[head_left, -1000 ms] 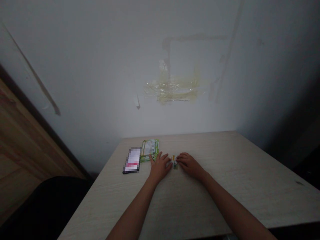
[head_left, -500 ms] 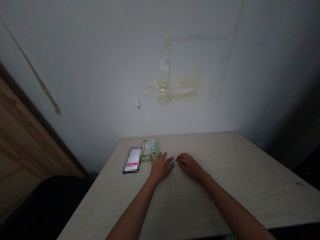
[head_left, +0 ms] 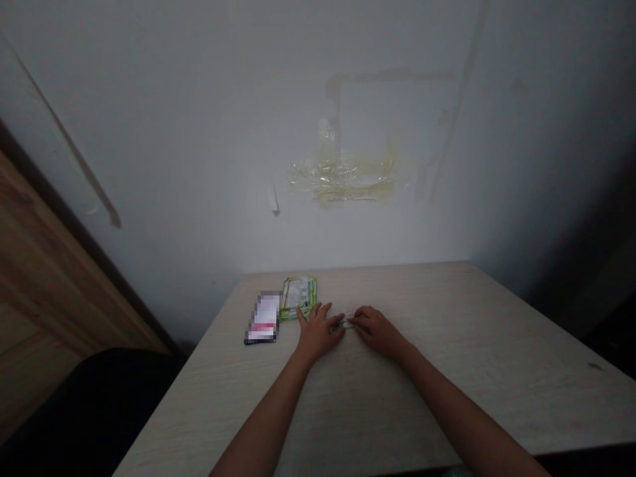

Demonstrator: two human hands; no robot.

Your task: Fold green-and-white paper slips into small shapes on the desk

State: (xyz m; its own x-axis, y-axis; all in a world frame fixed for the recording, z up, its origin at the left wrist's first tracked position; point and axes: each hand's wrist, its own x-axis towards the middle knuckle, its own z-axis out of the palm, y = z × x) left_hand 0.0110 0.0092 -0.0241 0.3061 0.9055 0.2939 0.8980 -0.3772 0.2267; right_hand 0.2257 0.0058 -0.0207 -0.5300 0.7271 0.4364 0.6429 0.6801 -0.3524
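Observation:
A small pale piece with some green (head_left: 347, 320) lies on the table between my hands, mostly covered by fingers; its kind is too small to make out. My left hand (head_left: 318, 332) rests with fingers spread, its thumb side against the left end of the piece. Two of its fingertips reach the lower edge of a green-and-white printed packet (head_left: 299, 293). From the other side, my right hand (head_left: 376, 328) has its fingers pinched together on the right end of the piece.
To the left of the packet lies a phone (head_left: 263, 319) with its screen blurred out. The pale wooden table (head_left: 437, 298) meets a grey wall (head_left: 213, 132) that bears old tape (head_left: 342, 179). A dark rounded shape (head_left: 94, 404) stands left of the table.
The small piece now lies flatter and more level between my hands. My right fingers have shifted slightly on it; my left hand has barely moved.

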